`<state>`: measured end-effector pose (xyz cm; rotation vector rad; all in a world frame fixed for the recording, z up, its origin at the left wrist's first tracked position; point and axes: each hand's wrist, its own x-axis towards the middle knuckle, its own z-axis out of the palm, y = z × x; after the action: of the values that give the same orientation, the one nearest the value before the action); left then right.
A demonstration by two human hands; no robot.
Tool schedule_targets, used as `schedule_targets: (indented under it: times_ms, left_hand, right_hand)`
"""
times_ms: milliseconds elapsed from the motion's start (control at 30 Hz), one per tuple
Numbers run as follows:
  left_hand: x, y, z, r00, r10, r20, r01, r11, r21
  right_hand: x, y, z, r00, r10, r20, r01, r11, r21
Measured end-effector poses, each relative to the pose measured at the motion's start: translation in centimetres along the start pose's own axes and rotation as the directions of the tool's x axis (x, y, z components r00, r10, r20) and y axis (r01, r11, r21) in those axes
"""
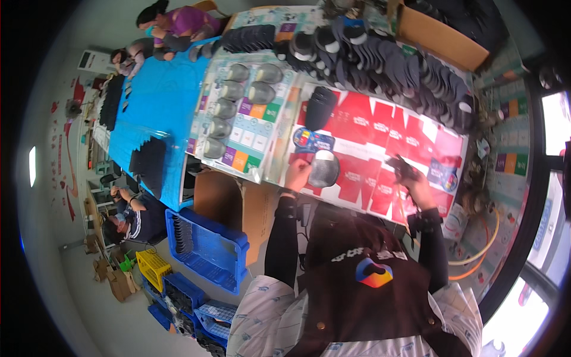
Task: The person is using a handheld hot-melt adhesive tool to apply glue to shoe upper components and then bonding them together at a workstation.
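Observation:
My left hand (299, 175) is closed on the left edge of a dark grey, rounded mesh piece (325, 171) with a pale band at its far end. The piece lies at the near edge of the red-and-white printed table cover (357, 149). To its right, my right hand (421, 189) is wrapped round a dark, gun-like hand tool (405, 170), held above the cover. Motion blurs the tool, so its exact kind is unclear. Just beyond the grey piece, a dark stack of flat, sole-shaped pieces (320, 107) rests on the cover.
Several grey rounded pieces (232, 90) sit in rows to the left. Long rows of dark pieces (380, 65) line the far side. A blue crate (208, 250) stands on the left, below a blue table (157, 89). Yellow and orange hoses (485, 253) hang at right. Other people (184, 24) sit farther left.

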<state>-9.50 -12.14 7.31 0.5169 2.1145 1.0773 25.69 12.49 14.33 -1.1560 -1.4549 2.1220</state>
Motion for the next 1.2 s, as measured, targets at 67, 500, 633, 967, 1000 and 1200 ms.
schedule_targets:
  times_ms: [67,500,633,967,1000,1200]
  left_hand:
    - [0.9,-4.7,-6.6,0.977,-0.208,0.046,0.191,0.758,-0.623]
    - [22.5,-11.4,-20.1,0.876,-0.42,-0.239,-0.044,0.425,-0.904]
    - [25.1,-14.2,-21.8,0.938,-0.291,-0.187,-0.068,0.376,-0.924]
    - [16.9,5.0,1.5,0.863,0.417,-0.286,-0.221,0.82,0.528]
    - [16.8,6.6,2.9,0.882,0.391,-0.263,-0.13,0.739,0.661]
    - [17.8,4.4,3.6,0.933,0.244,-0.264,0.035,0.668,0.743]
  right_hand:
    - [-0.9,-2.3,1.1,1.0,0.004,0.013,-0.003,0.999,-0.053]
    - [-6.7,-5.3,3.7,0.935,0.046,-0.351,-0.035,0.999,0.037]
    - [-6.0,-6.4,6.8,0.937,0.058,-0.345,-0.085,0.994,-0.062]
    - [-7.9,-4.1,7.2,0.915,0.019,-0.403,-0.065,0.993,-0.102]
    - [-7.8,-4.4,7.7,0.917,-0.002,-0.4,-0.039,0.995,-0.096]
    - [-9.6,-3.6,6.6,0.877,-0.062,-0.477,0.039,0.998,-0.057]
